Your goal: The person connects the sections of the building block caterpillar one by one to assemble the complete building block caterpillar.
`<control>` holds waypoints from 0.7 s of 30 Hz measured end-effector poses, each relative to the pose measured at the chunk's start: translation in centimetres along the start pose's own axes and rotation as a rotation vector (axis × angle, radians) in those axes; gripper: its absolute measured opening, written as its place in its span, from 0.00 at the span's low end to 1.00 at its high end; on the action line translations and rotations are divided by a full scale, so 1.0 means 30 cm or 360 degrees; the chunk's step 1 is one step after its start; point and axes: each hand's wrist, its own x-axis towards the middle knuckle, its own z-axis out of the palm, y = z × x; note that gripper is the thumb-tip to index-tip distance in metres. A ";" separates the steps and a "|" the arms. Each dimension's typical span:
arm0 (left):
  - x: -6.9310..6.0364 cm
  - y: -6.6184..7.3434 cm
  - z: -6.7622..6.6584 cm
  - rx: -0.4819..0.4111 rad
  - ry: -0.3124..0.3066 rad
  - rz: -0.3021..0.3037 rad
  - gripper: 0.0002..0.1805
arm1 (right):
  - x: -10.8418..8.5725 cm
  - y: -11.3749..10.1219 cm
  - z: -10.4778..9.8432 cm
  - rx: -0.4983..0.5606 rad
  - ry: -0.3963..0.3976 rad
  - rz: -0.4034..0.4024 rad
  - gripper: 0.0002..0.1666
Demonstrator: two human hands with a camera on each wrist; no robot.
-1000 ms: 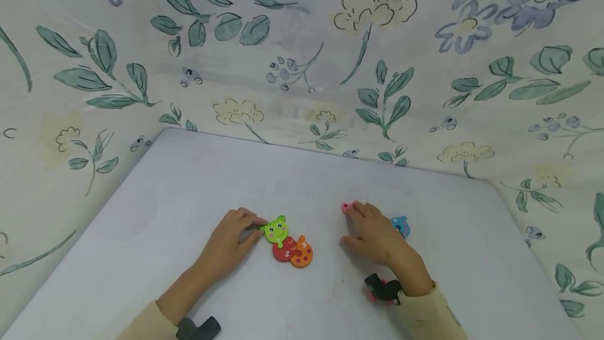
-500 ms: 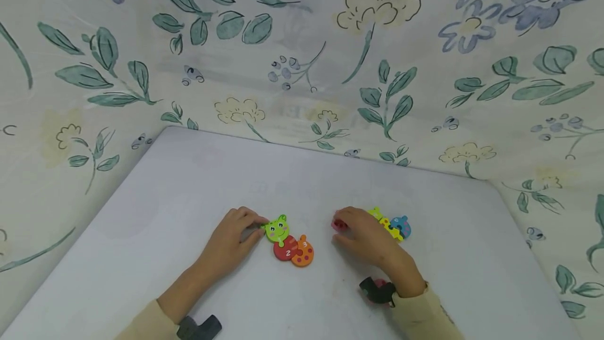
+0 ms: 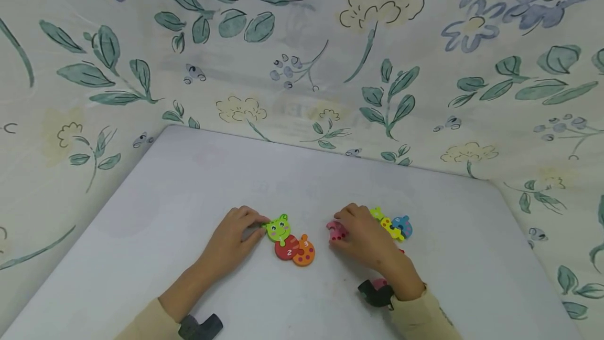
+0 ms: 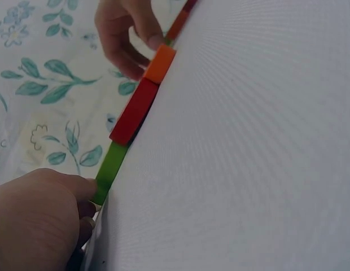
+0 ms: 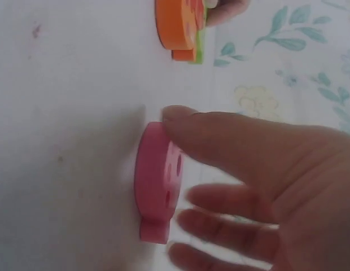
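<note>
Left hand (image 3: 236, 237) pinched the green head (image 3: 277, 229) of the caterpillar (image 3: 286, 250), and the right hand (image 3: 365, 235), half curled, had a pink piece (image 3: 336, 231) grasped, just right of the caterpillar, apart

2 hands (image 3: 236, 232) (image 3: 363, 235), 2 cams (image 3: 190, 327) (image 3: 374, 294), 1 tbl (image 3: 226, 172), min. 9 puzzle pcs (image 3: 285, 249) (image 3: 337, 231)

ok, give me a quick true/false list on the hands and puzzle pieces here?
1. The left hand touches the green face piece. True.
2. The red piece sits between the green face piece and the orange piece. True.
3. The red piece shows a 3. False: it shows a 2.
4. The right hand is on the red piece. False: the right hand's thumb and fingers are around a pink piece.
5. That pink piece is joined to the orange piece. False: a gap separates them.
</note>
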 end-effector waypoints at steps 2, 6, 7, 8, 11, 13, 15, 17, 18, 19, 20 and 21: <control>0.000 -0.001 0.001 0.0002 0.0000 0.0005 0.14 | 0.000 0.002 0.000 -0.0058 -0.0027 0.0034 0.36; 0.000 -0.007 0.003 0.0002 0.0001 0.0018 0.14 | -0.002 0.000 -0.001 -0.0084 -0.0069 0.0092 0.35; 0.000 -0.009 0.003 0.0000 0.0004 0.0021 0.14 | -0.002 -0.003 -0.002 -0.0079 -0.0080 0.0105 0.34; -0.001 -0.010 0.002 -0.0001 0.0007 0.0023 0.14 | -0.002 -0.007 -0.004 -0.0072 -0.0091 0.0112 0.34; -0.002 -0.013 0.002 -0.0006 0.0017 0.0025 0.14 | -0.004 -0.020 -0.008 -0.0039 -0.0126 0.0120 0.32; -0.002 -0.014 0.003 -0.0013 0.0017 0.0024 0.14 | -0.006 -0.026 -0.007 -0.0027 -0.0143 0.0101 0.32; -0.001 -0.015 0.005 -0.0016 0.0011 0.0020 0.14 | -0.012 -0.033 -0.005 -0.0024 -0.0155 0.0066 0.31; 0.000 -0.015 0.006 -0.0015 0.0001 0.0013 0.13 | -0.017 -0.040 -0.004 -0.0032 -0.0158 0.0022 0.31; 0.000 -0.014 0.007 -0.0013 -0.0003 0.0009 0.13 | -0.019 -0.043 -0.004 -0.0037 -0.0158 0.0003 0.31; 0.000 -0.013 0.007 -0.0008 -0.0006 0.0004 0.13 | -0.021 -0.045 -0.004 -0.0034 -0.0159 -0.0015 0.31; -0.001 -0.013 0.007 -0.0003 -0.0006 0.0001 0.14 | -0.022 -0.049 -0.005 -0.0033 -0.0159 -0.0030 0.31; -0.001 -0.012 0.006 0.0000 -0.0005 -0.0002 0.14 | -0.021 -0.051 -0.006 -0.0034 -0.0159 -0.0045 0.32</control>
